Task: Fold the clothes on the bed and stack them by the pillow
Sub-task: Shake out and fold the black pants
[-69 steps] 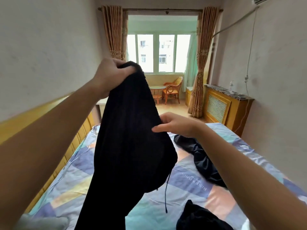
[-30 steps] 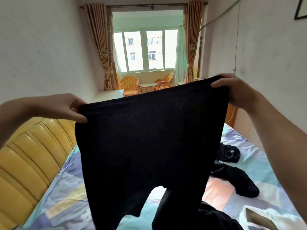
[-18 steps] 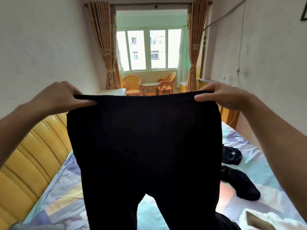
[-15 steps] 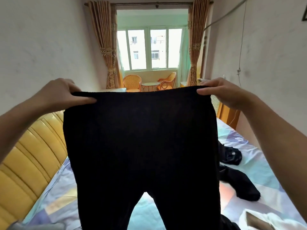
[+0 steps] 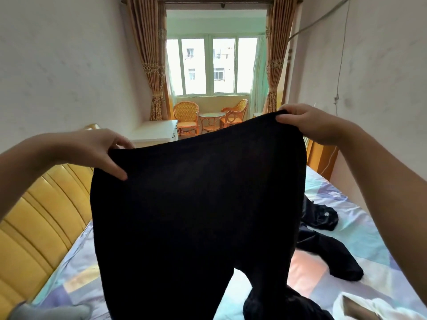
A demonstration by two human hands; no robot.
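Black fabric: a pair of black trousers (image 5: 196, 215) is held up by the waistband, spread wide over the bed (image 5: 360, 227), with both legs hanging down out of view at the bottom edge.
Left hand (image 5: 92, 151): one waistband corner is pinched, thumb in front of the cloth and the fingers curled behind it.
Right hand (image 5: 309, 124): the other corner is gripped, fingers curled over the top edge; this side is held higher, so the waistband runs at a slant.
Clothes waiting: other dark garments (image 5: 330, 255) lie crumpled on the patchwork sheet to the right, and a white item (image 5: 379, 308) is seen at the lower right corner.
Pillow: a grey shape at the lower left may be it, but this cannot be told for certain; no stack is visible there.
Step in hand: the trousers are judged to be opened out for folding, with the task at an early stage.
Doing it well: the waistband should be levelled and kept taut, the two corners brought together so one leg is laid exactly over the other, and the seams matched before the cloth is lowered.
Risk: if a leg is dragged across the dark garments, a twist may be folded in.
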